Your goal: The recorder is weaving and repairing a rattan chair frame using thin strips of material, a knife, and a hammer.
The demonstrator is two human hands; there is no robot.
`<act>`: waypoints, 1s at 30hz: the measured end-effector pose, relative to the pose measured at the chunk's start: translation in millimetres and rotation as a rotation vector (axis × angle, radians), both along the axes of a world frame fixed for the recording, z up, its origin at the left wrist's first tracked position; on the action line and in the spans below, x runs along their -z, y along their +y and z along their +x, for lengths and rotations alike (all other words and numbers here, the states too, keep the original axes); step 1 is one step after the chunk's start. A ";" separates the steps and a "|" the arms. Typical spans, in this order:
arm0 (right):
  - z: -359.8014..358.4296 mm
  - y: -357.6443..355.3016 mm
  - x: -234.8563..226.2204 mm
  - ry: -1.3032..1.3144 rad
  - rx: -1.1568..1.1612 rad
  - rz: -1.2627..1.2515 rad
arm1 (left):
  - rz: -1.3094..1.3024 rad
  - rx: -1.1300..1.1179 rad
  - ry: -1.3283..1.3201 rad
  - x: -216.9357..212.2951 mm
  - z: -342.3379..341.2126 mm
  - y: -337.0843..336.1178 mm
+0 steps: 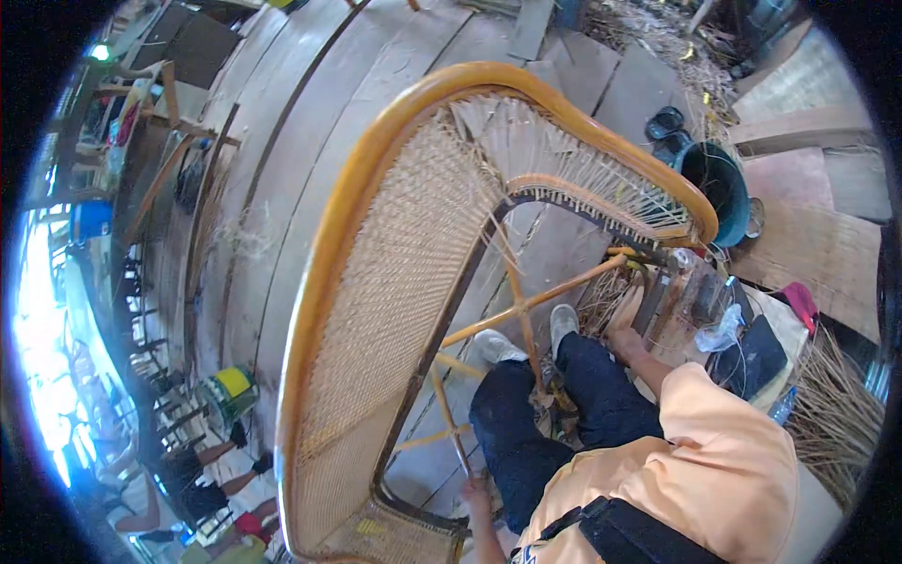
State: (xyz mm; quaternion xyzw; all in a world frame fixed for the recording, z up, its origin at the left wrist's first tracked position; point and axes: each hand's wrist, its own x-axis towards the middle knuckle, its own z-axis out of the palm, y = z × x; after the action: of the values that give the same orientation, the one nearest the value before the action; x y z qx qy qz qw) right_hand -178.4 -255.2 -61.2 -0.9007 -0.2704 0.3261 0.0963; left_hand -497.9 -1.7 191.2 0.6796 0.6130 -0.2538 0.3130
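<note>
Large woven rattan chair frame [395, 282] tipped on plank floor [282, 141]. Left hand [476, 495] grips lower strut; right hand [625, 324] reaches toward loose cane strips [601, 296], grip unclear. Teal bucket [719, 179] beyond.

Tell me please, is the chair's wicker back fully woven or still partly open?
Partly open. The chair has dense weave on its left side, but near the top right only loose spokes fan out, with gaps.

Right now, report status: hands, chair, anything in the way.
Left hand gripping the chair frame low. Right hand reaching into cane strips. Legs inside the frame; bucket beside.
</note>
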 end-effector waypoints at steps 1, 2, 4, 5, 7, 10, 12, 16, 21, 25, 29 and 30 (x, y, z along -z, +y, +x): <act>2.1 5.5 -18.5 -0.026 0.105 0.026 | 0.117 -0.067 -0.042 -30.1 12.6 13.4; 0.5 5.7 -30.6 -0.050 0.220 0.039 | 0.244 -0.112 -0.141 -59.1 25.5 31.5; -11.2 -5.3 -25.0 -0.042 0.630 -0.002 | 0.628 0.174 -0.241 -122.6 61.3 72.1; -19.2 -10.4 -20.3 -0.034 0.832 -0.030 | 0.863 0.232 -0.275 -148.8 69.3 89.4; -37.2 -21.6 -17.1 0.010 1.042 0.072 | 1.128 0.484 -0.407 -205.6 107.6 120.4; -51.1 -41.8 15.4 0.284 1.221 -0.096 | 0.867 0.366 -0.434 -225.8 172.7 154.1; -45.5 -32.5 11.3 0.393 1.287 -0.072 | 0.524 0.302 -0.476 -223.5 200.2 179.8; -28.2 -15.9 -22.0 0.451 1.379 0.017 | 0.469 0.323 -0.291 -192.3 199.8 233.9; -14.2 10.7 -43.3 0.412 1.579 0.074 | 0.123 0.233 -0.149 -209.0 214.7 268.3; -43.3 -35.5 30.9 0.232 1.393 -0.071 | 0.165 0.244 -0.305 -208.9 237.8 268.6; 34.6 16.3 -55.1 0.378 1.501 0.113 | 0.182 0.159 -0.320 -223.2 246.7 274.8; 23.9 7.1 -44.7 0.360 1.461 -0.027 | 0.175 0.188 -0.293 -220.4 249.2 279.4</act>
State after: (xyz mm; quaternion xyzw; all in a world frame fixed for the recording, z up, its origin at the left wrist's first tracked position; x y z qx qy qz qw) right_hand -154.6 -248.1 -16.5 -0.7848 0.4199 0.3248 0.3199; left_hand -248.8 277.6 411.6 0.7881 0.5143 -0.1261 0.3137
